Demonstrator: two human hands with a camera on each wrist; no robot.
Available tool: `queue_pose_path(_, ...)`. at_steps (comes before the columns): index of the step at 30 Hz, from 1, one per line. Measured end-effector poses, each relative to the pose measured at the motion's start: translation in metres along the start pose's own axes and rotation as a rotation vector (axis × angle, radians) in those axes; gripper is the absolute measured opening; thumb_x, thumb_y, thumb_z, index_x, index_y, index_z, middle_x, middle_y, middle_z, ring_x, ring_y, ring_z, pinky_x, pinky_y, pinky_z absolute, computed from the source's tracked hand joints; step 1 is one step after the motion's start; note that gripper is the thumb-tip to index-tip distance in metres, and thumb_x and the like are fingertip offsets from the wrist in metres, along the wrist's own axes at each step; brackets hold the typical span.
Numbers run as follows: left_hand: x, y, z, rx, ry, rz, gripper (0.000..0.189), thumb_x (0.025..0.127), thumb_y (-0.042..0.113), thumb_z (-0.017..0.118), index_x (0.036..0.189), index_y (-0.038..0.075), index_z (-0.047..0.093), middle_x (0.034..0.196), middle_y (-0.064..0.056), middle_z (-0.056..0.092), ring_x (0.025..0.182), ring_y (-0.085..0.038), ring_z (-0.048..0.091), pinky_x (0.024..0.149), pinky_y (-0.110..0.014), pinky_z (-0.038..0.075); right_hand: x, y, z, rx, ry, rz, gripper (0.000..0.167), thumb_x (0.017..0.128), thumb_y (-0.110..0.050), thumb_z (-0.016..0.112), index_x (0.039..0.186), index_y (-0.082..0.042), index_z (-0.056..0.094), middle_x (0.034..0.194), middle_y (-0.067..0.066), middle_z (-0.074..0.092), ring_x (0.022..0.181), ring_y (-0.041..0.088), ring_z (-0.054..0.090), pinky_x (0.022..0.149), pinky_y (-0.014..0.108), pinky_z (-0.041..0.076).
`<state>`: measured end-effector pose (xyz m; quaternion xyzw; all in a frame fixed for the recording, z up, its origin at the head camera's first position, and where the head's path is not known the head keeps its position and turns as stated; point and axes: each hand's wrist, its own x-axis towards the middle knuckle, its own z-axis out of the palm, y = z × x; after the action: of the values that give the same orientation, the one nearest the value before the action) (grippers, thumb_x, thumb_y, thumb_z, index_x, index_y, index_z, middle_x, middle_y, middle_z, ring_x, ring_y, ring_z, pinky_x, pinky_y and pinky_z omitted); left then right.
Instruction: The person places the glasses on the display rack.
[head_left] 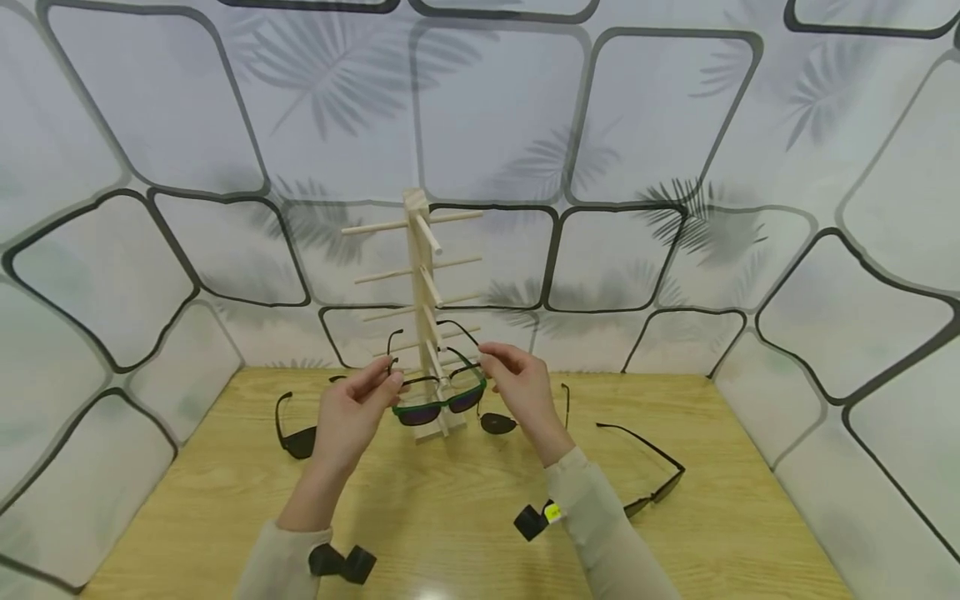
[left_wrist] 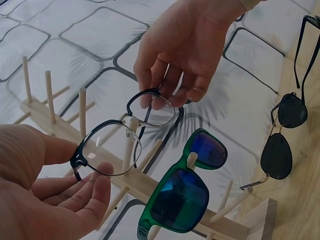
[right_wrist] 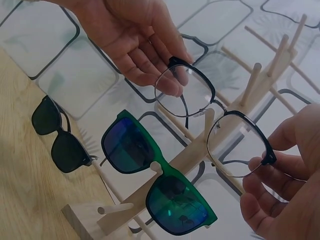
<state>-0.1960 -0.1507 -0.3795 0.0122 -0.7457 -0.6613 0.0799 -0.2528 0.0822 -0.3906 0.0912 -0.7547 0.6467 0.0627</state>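
Clear-lensed glasses (right_wrist: pixel 219 105) with black upper rims are held up in front of the wooden stand (head_left: pixel 418 267), one hand at each end. The left hand (head_left: pixel 352 408) has its grip closed round one end by the hinge, thumb and fingers pinching; the right hand (head_left: pixel 525 392) pinches the opposite end the same way. A peg tip shows close beneath the bridge – whether the two touch, I cannot tell. Just below, green-framed sunglasses (right_wrist: pixel 167 187) with mirrored blue-green lenses sit on the stand, a peg tip poking out at their bridge.

On the wood-grain table (head_left: pixel 450 533) lie more pairs: dark sunglasses (head_left: pixel 300 443) left of the stand, partly hidden by the left hand; dark-lensed metal sunglasses (head_left: pixel 497 423) just right of its base, partly behind the right hand; and black-framed sunglasses (head_left: pixel 660 487) farther right, near the right sleeve (head_left: pixel 600 517).
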Motion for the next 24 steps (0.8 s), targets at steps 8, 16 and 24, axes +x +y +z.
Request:
queue_pose_path(8,0.004,-0.003,0.001,0.031,0.016,0.002,0.045,0.105,0.021,0.069,0.148,0.01,0.062,0.14,-0.021,0.068,0.088,0.005,0.072,0.084,-0.024,0.061,0.003,0.005,0.0,0.003,-0.01,0.004,0.027,0.106,-0.019,0.065,0.129,-0.01,0.075,0.113,0.019,0.075,0.099,0.036,0.067,0.073,0.028,0.055)
queue_pose_path(16,0.005,-0.006,0.002,0.031,0.027,0.001,0.045,0.105,0.02,0.068,0.148,0.009,0.062,0.139,-0.022,0.068,0.09,0.004,0.073,0.085,-0.025,0.062,0.004,0.008,0.002,-0.004,-0.014,0.001,0.027,0.105,-0.016,0.064,0.128,-0.006,0.075,0.11,0.019,0.075,0.098,0.037,0.068,0.07,0.026,0.055)
queue_pose_path(24,0.007,-0.009,0.003,0.048,0.033,0.02,0.044,0.106,0.02,0.068,0.148,0.008,0.062,0.138,-0.022,0.069,0.091,0.005,0.073,0.084,-0.025,0.062,0.006,0.011,0.002,-0.007,-0.015,-0.005,0.027,0.106,-0.017,0.064,0.128,-0.007,0.075,0.111,0.024,0.074,0.094,0.031,0.068,0.069,0.026,0.054)
